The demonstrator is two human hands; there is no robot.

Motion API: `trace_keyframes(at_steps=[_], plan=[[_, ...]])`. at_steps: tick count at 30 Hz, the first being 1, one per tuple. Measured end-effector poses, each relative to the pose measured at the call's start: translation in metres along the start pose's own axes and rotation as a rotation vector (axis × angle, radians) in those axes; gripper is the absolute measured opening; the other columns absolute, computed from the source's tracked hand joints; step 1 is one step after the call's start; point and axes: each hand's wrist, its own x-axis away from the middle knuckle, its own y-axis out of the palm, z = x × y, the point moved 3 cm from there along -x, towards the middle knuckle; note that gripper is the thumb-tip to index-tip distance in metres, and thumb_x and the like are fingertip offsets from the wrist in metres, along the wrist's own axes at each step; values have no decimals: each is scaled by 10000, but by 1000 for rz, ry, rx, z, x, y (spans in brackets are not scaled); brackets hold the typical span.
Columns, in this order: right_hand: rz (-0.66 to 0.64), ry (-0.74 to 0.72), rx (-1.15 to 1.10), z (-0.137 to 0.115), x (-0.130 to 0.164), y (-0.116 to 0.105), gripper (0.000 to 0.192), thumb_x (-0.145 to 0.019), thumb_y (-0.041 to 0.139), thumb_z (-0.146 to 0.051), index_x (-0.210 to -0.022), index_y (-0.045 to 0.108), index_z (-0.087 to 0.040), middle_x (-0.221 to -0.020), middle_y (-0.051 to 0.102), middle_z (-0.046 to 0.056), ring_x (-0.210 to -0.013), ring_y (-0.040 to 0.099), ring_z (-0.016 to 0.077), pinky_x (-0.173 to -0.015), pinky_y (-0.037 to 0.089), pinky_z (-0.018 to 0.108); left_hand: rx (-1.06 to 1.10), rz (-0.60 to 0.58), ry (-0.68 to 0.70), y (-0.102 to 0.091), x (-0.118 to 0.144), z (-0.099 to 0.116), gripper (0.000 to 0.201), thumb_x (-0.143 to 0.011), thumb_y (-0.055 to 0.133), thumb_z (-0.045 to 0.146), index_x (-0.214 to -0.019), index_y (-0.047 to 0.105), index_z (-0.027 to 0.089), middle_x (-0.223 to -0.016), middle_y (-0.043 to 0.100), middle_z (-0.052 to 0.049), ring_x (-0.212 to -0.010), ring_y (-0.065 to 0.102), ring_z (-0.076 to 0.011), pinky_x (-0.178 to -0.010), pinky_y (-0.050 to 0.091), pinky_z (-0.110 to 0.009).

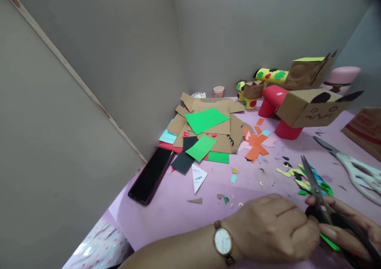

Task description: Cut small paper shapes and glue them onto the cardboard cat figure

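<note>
My left hand (276, 227), with a watch (222, 241) on its wrist, is closed at the lower right; its fingertips are hidden, so whatever they hold cannot be made out. Right beside it, my right hand (354, 225) grips black-handled scissors (318, 190), their blades pointing up and away. A strip of green paper (330, 243) shows between the two hands. Just beyond the scissors lies a pile of yellow, black, green and blue paper scraps (293, 173). Large white-handled scissors (354, 166) rest farther right.
Cardboard (214, 142) and green paper (207, 120) are stacked at centre, beside orange paper pieces (256, 146). A phone (151, 175) lies at the left edge. Behind stand a red cardboard animal (315, 108), yellow spotted animals (272, 75) and a paper cup (218, 91). Walls enclose the table.
</note>
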Motion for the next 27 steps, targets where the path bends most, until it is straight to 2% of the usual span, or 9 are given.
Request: trace_keyframes(at_steps=[3,7,10,16,20,23,26,27], plan=[[-101,60,-131,-4,3,1,328,-568,810,-317,-869,684,-348,-720,675,1,-685,675,223,-567,553,224,10,12,10,-1,0,0,287,-885,418,95,-795,689,78,-686,677,-51,-710,605,-175,-720,504,-276],[-121,72,-171,-15,8,3,344,-546,824,-309,-864,693,-313,-759,676,14,-713,667,240,-580,559,241,35,36,16,-3,0,1,279,-885,417,94,-852,693,69,-736,703,-70,-759,615,-188,-776,513,-284],[-142,86,-173,-22,10,6,320,-586,802,-313,-881,681,-309,-763,677,12,-660,644,217,-551,545,239,89,69,21,-4,1,2,246,-868,442,78,-871,685,40,-760,711,-103,-775,626,-204,-794,519,-307],[-134,96,-201,-24,13,9,361,-580,816,-332,-897,649,-290,-677,645,-5,-574,600,183,-482,504,214,266,45,-96,-4,2,-1,225,-853,479,75,-819,680,172,-780,715,-93,-826,647,-198,-795,536,-334],[-182,101,-251,-21,15,10,350,-603,806,-304,-911,642,-325,-780,668,-5,-687,625,200,-544,525,212,218,28,-55,-8,2,-1,243,-869,458,80,-822,686,149,-806,721,-104,-838,648,-197,-813,531,-320],[-270,107,-233,-21,15,11,355,-616,793,-287,-937,643,-290,-865,670,28,-809,626,241,-635,533,258,215,80,-25,-12,4,-1,227,-872,457,74,-837,678,116,-787,724,-111,-818,647,-197,-808,528,-313],[-398,166,-253,-28,14,17,353,-632,779,-327,-939,616,-264,-701,604,-13,-657,588,192,-529,478,238,296,181,-120,-10,7,-5,160,-854,505,87,-817,661,92,-739,715,-117,-743,638,-193,-755,525,-307],[-377,190,-284,-31,13,18,362,-642,769,-353,-949,600,-263,-679,581,-31,-614,561,167,-504,450,223,368,216,-181,-8,8,-8,153,-845,511,98,-793,655,99,-712,706,-111,-707,630,-188,-703,519,-294]])
